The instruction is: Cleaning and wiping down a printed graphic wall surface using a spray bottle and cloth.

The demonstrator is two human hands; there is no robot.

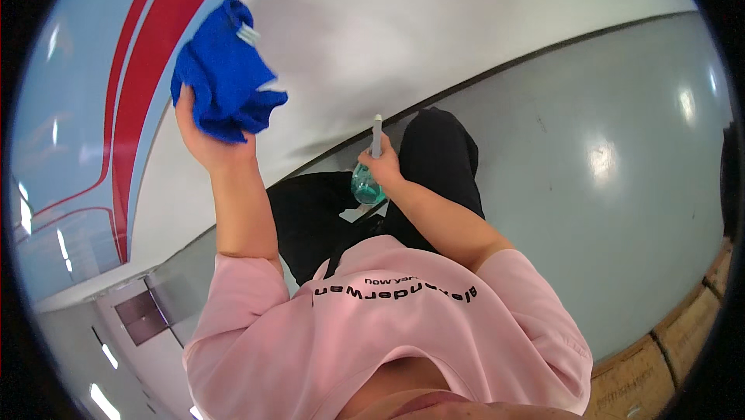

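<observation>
My left hand is raised at the upper left, closed on a bunched blue cloth with a small white tag. The cloth covers most of its fingers. It is in front of the white wall, near a glossy light-blue panel; whether it touches either surface I cannot tell. Lower down, between my knees, a spray bottle with a clear green body and a pale grey top is in my right hand. Those fingers wrap around the bottle's neck, and the nozzle end points up toward the wall.
Red and white stripes curve across the light-blue panel, left of the white wall. A dark strip runs along the wall's foot. The shiny grey floor spreads to the right, with brown cardboard boxes at the lower right.
</observation>
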